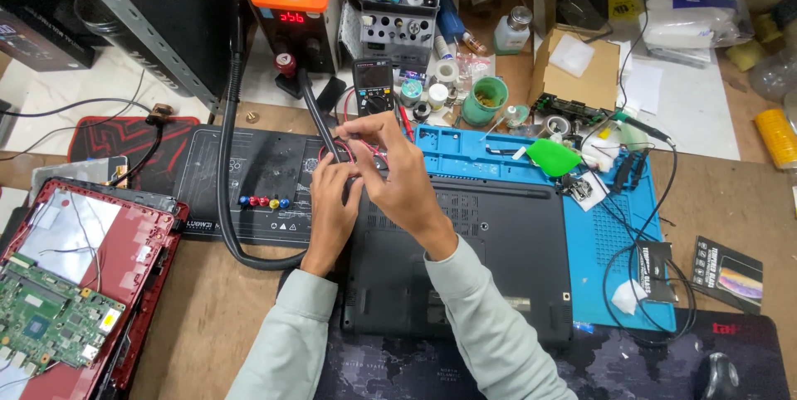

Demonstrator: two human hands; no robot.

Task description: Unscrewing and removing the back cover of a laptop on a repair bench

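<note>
My left hand (330, 205) and my right hand (397, 169) meet above the far left corner of a black laptop (490, 259) lying bottom-up. Both pinch thin red and black test leads (359, 154) between their fingertips. The leads run up toward a small black multimeter (373, 86) standing just behind my hands. A thick black hose (226, 159) passes right beside the left hand. The lead tips are hidden by my fingers.
A blue work mat (614, 226) lies under and right of the laptop, with a green pick (552, 156) and small parts. A hot-air station with orange top (292, 10) stands at the back. An opened red laptop with green circuit board (50, 317) sits at left.
</note>
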